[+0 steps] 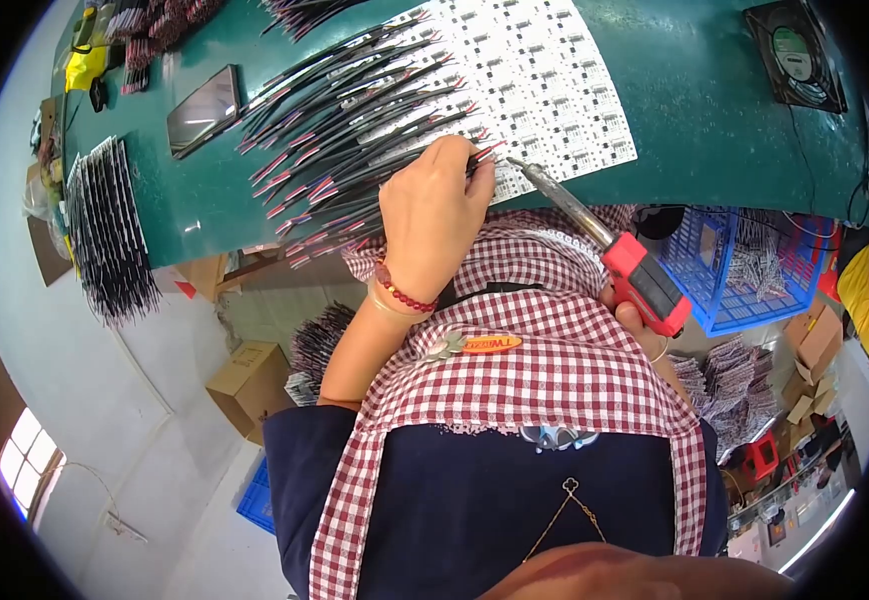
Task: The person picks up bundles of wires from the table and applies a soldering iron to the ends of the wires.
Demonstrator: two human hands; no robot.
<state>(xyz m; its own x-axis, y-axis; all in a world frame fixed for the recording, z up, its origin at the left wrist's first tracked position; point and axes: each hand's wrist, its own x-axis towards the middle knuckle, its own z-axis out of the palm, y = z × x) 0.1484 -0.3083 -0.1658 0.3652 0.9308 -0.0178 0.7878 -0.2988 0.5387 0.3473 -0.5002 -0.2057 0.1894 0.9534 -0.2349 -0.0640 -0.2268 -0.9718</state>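
Observation:
My left hand [433, 200], with a red bead bracelet at the wrist, is closed in a pinch on a black cable whose red-tipped wire end [492, 150] sticks out past the fingertips. It rests over a white circuit board sheet [565, 95] printed with rows of small parts. Rows of black cables [355, 125] with stripped red and white ends lie across the sheet's left part. My right hand [629, 318], partly hidden behind the handle, grips a red and black soldering iron [645, 283]. The iron's tip is close to the wire end; whether they touch I cannot tell.
A phone [205, 110] lies on the green table [695, 100], left of the cables. Another cable bundle [110, 225] hangs over the left edge. A small black fan [797, 55] stands at the far right. Below the table's right side is a blue crate [725, 285].

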